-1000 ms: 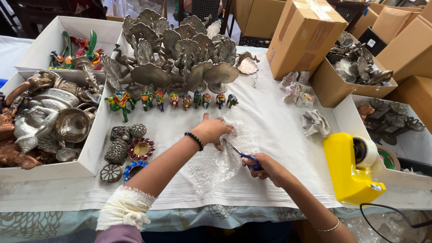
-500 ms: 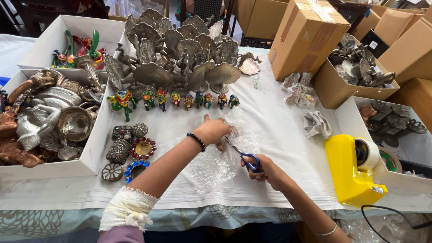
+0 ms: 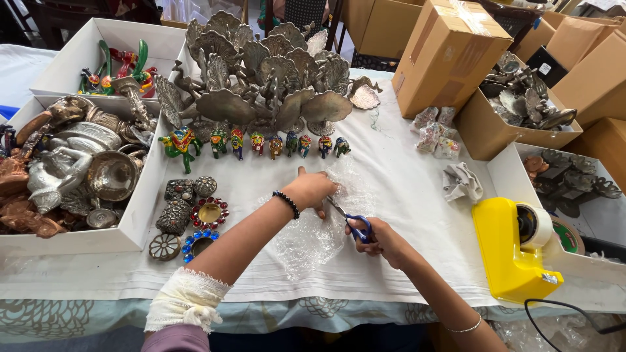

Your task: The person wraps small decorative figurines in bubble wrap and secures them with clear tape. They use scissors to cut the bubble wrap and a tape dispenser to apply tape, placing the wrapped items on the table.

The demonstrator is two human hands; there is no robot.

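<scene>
A clear sheet of bubble wrap (image 3: 313, 238) lies on the white cloth in front of me. My left hand (image 3: 312, 190), with a black bead bracelet on the wrist, presses down on the wrap's upper part. My right hand (image 3: 378, 240) grips blue-handled scissors (image 3: 349, 220), whose blades point up and left into the wrap just beside my left hand's fingers. A row of small painted elephant figurines (image 3: 261, 142) stands just beyond the wrap.
A yellow tape dispenser (image 3: 515, 251) sits to the right. Metal peacock figures (image 3: 267, 78) crowd the back. White trays of metal statues (image 3: 65, 169) are on the left, small ornate candle holders (image 3: 195, 218) beside them. Cardboard boxes (image 3: 450, 52) and wrapped bundles (image 3: 435, 133) are at right.
The scissors have advanced slightly up and left along the bubble wrap toward my left hand. My left hand stays pressed on the wrap.
</scene>
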